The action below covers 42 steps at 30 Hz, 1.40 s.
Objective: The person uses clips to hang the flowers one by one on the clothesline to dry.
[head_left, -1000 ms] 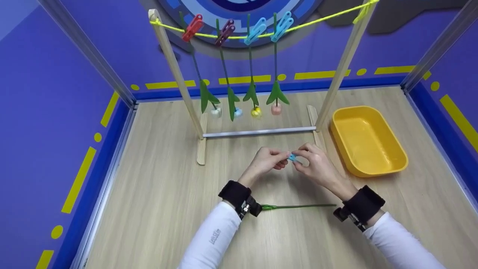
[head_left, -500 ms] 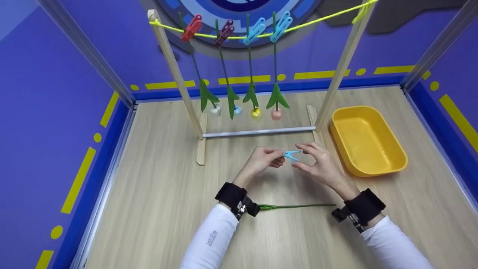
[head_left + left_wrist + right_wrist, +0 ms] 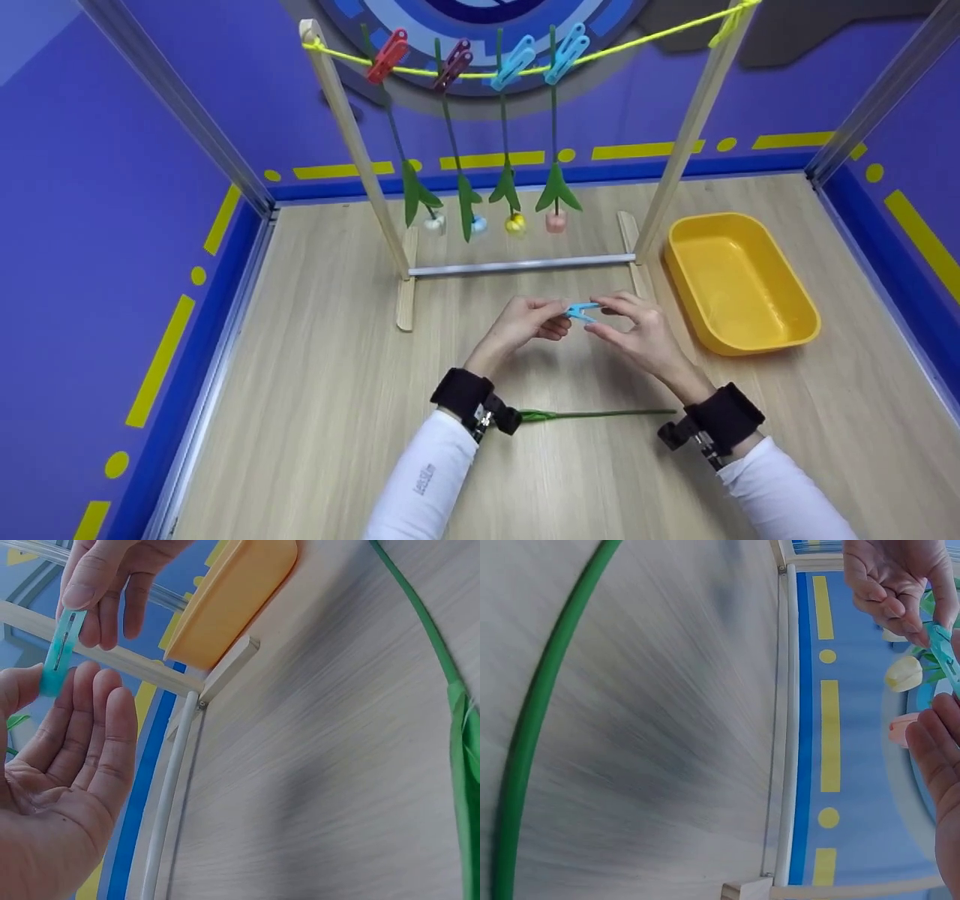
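Observation:
A light blue clothespin (image 3: 580, 311) is held between both hands above the table, in front of the wooden rack. My left hand (image 3: 517, 328) pinches one end of it between thumb and forefinger. The thumb and fingertips of my right hand (image 3: 645, 335) are on its two spread legs at the other end. In the left wrist view the clothespin (image 3: 60, 652) stands edge-on between the two hands. Nearer my body lies an artificial flower with a green stem (image 3: 615, 413); its left end is hidden by the left wrist strap.
Several tulips hang head down from a yellow cord (image 3: 637, 43), clipped by red, maroon and light blue clothespins. The cord spans two wooden posts (image 3: 352, 142) joined below by a grey bar (image 3: 517, 266). A yellow bin (image 3: 686, 304) stands at the right.
The right fingers came off the clothespin, showing its spread legs, then closed in on the leg ends. The left hand shifted slightly left. The hanging flowers and bin look the same.

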Each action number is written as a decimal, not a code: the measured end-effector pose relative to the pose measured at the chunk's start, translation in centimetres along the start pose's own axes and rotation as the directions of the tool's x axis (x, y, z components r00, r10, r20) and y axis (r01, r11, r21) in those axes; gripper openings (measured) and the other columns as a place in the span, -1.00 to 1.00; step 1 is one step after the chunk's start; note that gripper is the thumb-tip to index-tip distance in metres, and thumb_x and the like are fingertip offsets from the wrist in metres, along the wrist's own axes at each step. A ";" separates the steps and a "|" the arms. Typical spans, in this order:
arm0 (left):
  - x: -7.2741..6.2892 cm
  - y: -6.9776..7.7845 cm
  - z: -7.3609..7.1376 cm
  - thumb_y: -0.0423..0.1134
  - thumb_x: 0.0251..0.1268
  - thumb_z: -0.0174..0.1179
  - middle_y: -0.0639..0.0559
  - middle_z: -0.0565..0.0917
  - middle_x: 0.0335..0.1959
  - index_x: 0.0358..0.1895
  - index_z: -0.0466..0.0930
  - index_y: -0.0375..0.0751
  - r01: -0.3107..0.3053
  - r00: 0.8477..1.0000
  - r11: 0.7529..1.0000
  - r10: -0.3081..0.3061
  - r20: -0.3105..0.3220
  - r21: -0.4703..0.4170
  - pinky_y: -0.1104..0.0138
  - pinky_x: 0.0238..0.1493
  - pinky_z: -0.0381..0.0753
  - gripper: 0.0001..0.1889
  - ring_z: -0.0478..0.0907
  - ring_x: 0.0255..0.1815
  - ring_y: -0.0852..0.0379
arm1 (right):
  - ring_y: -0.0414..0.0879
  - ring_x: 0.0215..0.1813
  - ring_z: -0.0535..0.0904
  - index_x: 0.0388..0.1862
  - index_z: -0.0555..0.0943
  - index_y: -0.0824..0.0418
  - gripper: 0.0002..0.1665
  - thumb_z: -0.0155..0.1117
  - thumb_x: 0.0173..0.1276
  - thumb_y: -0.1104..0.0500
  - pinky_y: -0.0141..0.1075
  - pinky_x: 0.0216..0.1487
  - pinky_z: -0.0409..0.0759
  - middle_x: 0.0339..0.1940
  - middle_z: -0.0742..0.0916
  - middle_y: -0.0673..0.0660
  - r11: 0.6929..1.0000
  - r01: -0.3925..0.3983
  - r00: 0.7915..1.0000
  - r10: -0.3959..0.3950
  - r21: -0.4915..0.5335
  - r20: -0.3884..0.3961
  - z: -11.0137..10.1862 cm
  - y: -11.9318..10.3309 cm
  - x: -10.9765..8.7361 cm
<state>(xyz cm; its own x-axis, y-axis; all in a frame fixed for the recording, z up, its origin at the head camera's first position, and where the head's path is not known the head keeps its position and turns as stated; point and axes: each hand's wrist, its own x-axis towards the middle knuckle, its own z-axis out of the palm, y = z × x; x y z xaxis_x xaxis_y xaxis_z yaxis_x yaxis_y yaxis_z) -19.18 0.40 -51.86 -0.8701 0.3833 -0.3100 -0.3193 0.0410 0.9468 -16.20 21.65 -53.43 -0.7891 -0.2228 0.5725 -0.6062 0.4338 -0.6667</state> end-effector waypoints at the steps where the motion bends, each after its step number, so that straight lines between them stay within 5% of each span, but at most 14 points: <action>1: 0.0 0.0 0.0 -0.20 0.43 0.18 0.09 0.69 -0.53 -0.11 0.69 -0.50 0.002 1.000 1.000 -0.002 -0.002 -0.002 0.36 -0.25 0.73 -0.67 0.66 -0.49 0.26 | -0.01 -0.19 0.71 -0.06 0.73 0.32 -0.54 0.58 -0.02 0.39 -0.58 0.00 0.57 -0.19 0.78 0.15 1.000 -0.004 1.000 0.004 0.003 0.001 0.0 0.0 0.0; 15: -0.7 -0.4 -0.7 -0.08 0.50 0.10 0.08 0.71 -0.45 -0.08 0.67 -0.49 -0.023 0.999 0.999 0.024 -0.025 0.036 0.36 -0.24 0.73 -0.57 0.67 -0.45 0.26 | -0.33 -0.08 0.65 -0.05 0.71 0.40 -0.59 0.53 0.08 0.39 -0.58 0.02 0.59 -0.16 0.77 0.18 0.998 -0.040 0.999 0.040 0.042 0.015 -0.2 0.4 -0.2; 20: -1.3 -0.5 -1.1 -0.13 0.52 0.05 -0.02 0.74 -0.39 -0.02 0.65 -0.52 -0.021 0.999 0.990 0.026 -0.034 0.138 0.34 -0.21 0.73 -0.58 0.65 -0.43 0.26 | -0.38 -0.08 0.64 -0.05 0.71 0.40 -0.59 0.53 0.06 0.41 -0.60 0.01 0.58 -0.16 0.77 0.21 0.998 -0.046 0.999 0.046 0.047 -0.002 -0.4 0.4 -0.1; 23: -1.7 -0.6 -1.3 -0.12 0.51 0.08 -0.12 0.77 -0.32 -0.05 0.68 -0.47 -0.026 0.999 0.962 0.033 -0.022 0.271 0.35 -0.21 0.72 -0.60 0.63 -0.42 0.27 | -0.38 -0.08 0.64 -0.06 0.71 0.40 -0.60 0.53 0.06 0.41 -0.60 0.01 0.58 -0.16 0.78 0.21 0.998 -0.037 0.999 0.038 0.051 -0.010 -0.6 0.4 -0.1; 26: -2.2 -0.5 -1.4 -0.05 0.47 0.11 -0.11 0.77 -0.32 -0.15 0.73 -0.37 -0.060 0.998 0.887 0.063 0.008 0.459 0.43 -0.28 0.61 -0.60 0.57 -0.43 0.30 | -0.39 -0.08 0.64 -0.05 0.71 0.38 -0.60 0.53 0.07 0.41 -0.61 0.01 0.58 -0.15 0.78 0.20 0.998 -0.039 0.999 0.039 0.049 -0.012 -0.7 0.4 0.0; 30: -2.8 -0.3 -1.2 0.01 0.45 0.12 0.08 0.73 -0.38 -0.21 0.77 -0.15 -0.136 0.991 0.732 0.112 0.079 0.667 0.48 -0.33 0.45 -0.66 0.50 -0.43 0.32 | -0.42 -0.08 0.61 -0.04 0.72 0.34 -0.59 0.52 0.08 0.40 -0.63 0.00 0.57 -0.15 0.78 0.19 0.997 -0.065 0.998 0.065 0.041 -0.011 -1.0 0.2 0.1; 35: -3.5 -0.3 -0.5 -0.01 0.44 0.15 0.13 0.78 -0.26 -0.08 0.77 -0.08 -0.234 0.972 0.575 0.131 0.194 0.784 0.47 -0.24 0.55 -0.71 0.61 -0.33 0.30 | -0.44 -0.11 0.61 -0.07 0.72 0.38 -0.58 0.53 0.02 0.45 -0.63 -0.01 0.57 -0.19 0.77 0.23 0.997 -0.079 0.996 0.079 0.004 -0.034 -1.2 -0.4 0.3; 40: -4.1 -0.7 0.1 -0.01 0.39 0.19 0.02 0.77 -0.10 0.03 0.73 -0.15 -0.285 0.957 0.399 0.073 0.280 0.872 0.39 -0.06 0.62 -0.65 0.69 -0.10 0.16 | -0.43 -0.14 0.62 -0.10 0.70 0.45 -0.59 0.53 0.00 0.47 -0.63 -0.05 0.58 -0.22 0.76 0.32 0.996 -0.084 0.995 0.083 -0.034 -0.047 -1.4 -1.4 0.5; 42: -4.3 -1.0 0.3 0.00 0.37 0.21 0.00 0.75 -0.07 0.06 0.72 -0.15 -0.284 0.956 0.360 0.037 0.290 0.889 0.35 -0.03 0.62 -0.63 0.68 -0.08 0.12 | -0.43 -0.15 0.63 -0.09 0.71 0.43 -0.59 0.53 0.00 0.46 -0.66 -0.07 0.55 -0.21 0.77 0.31 0.994 -0.098 0.994 0.096 -0.043 -0.044 -1.5 -1.3 0.4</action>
<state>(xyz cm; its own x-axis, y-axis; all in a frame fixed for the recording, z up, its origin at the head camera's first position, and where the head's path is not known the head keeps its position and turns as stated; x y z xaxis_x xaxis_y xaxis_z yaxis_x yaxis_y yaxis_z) -14.99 -1.05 -51.42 -0.7349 0.6358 -0.2360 0.4657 0.7261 0.5058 -15.62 22.30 -51.61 -0.8386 -0.1419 0.5260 -0.5211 0.4905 -0.6985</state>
